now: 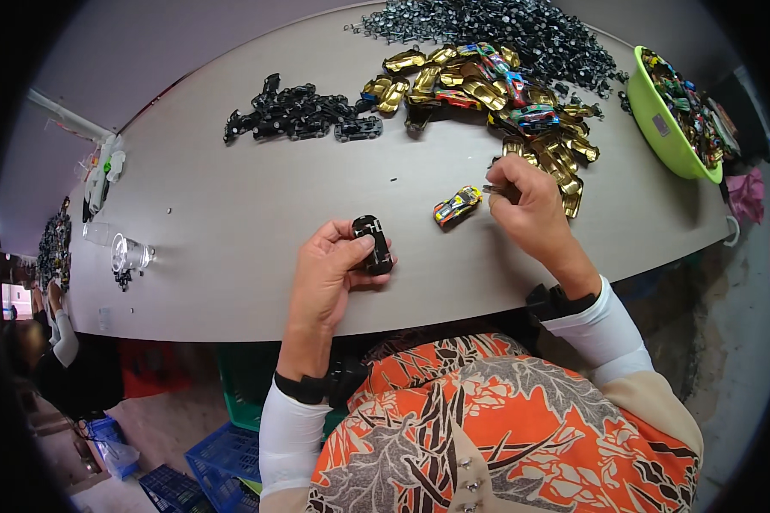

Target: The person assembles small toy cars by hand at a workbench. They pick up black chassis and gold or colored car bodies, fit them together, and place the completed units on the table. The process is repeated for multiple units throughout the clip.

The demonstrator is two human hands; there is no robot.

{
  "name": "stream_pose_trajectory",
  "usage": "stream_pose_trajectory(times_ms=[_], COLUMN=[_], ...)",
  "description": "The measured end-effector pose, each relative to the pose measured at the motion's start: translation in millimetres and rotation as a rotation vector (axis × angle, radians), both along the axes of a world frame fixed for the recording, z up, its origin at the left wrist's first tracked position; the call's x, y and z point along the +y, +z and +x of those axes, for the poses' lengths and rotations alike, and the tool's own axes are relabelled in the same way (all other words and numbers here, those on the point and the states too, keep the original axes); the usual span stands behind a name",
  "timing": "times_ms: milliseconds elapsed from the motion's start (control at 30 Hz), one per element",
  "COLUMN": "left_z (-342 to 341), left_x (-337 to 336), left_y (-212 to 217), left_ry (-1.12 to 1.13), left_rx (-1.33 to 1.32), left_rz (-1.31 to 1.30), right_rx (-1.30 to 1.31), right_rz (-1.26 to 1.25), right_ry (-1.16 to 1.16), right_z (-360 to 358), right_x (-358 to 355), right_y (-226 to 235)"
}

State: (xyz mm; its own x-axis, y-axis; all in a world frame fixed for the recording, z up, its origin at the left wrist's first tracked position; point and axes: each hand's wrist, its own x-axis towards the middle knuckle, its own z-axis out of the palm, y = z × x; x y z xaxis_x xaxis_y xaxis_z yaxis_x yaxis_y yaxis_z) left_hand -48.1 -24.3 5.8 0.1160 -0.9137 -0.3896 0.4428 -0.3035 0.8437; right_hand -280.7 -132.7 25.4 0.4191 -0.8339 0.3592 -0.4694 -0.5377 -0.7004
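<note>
My left hand (pixel 321 272) is closed around a black toy car base (pixel 370 244), thumb lying across it, just above the table near its front edge. To the right, my right hand (pixel 529 203) pinches a small dark part (pixel 491 189) between thumb and fingertips; its exact kind is too small to make out. Between the hands, nearer the right one, a yellow, orange and black toy car (pixel 458 207) rests on the table. Gold toy car bodies (pixel 560 162) lie in a heap just beyond my right hand, with a few red, blue and green ones among them.
A heap of black car bases (pixel 291 115) lies at the back left, and small dark wheel parts (pixel 522 34) are piled at the far edge. A green basin (pixel 659 115) of colourful cars stands right. A clear cup (pixel 133 254) is at left; another person's arm (pixel 62 335) shows beyond.
</note>
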Motion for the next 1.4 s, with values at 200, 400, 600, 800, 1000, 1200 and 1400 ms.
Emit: stream_pose_trajectory(times_ms=[200,400,600,800,1000,1200,1400], left_z=[-25.3,-42.9,-45.3,-34.2,-22.0,-37.6,-33.5], left_x=[-26.3,-37.8,-27.3,-11.5,3.0,5.8,12.1], left_y=[4.3,-11.9,-11.1,-5.6,-12.3,-3.7,-5.7], left_ry=[-0.072,-0.199,-0.17,-0.08,-0.021,0.019,-0.035], left_rx=[0.021,0.056,0.18,0.222,0.26,0.195,0.125], left_rz=[-0.071,-0.04,-0.019,-0.016,-0.092,-0.122,-0.131], right_rx=[0.075,0.047,0.201,0.452,-0.054,-0.455,-0.394], right_rz=[0.1,0.131,-0.07,-0.196,0.495,0.857,0.83], right_ry=[-0.028,-0.046,-0.02,0.035,0.257,0.357,0.364], right_z=[12.8,15.3,22.0,32.0,30.2,38.5,33.3], right_x=[1.3,0.9,8.0,9.9,15.6,42.4,50.6], right_y=[-10.1,-15.7,-14.0,-15.0,-3.0,-12.6,-7.9])
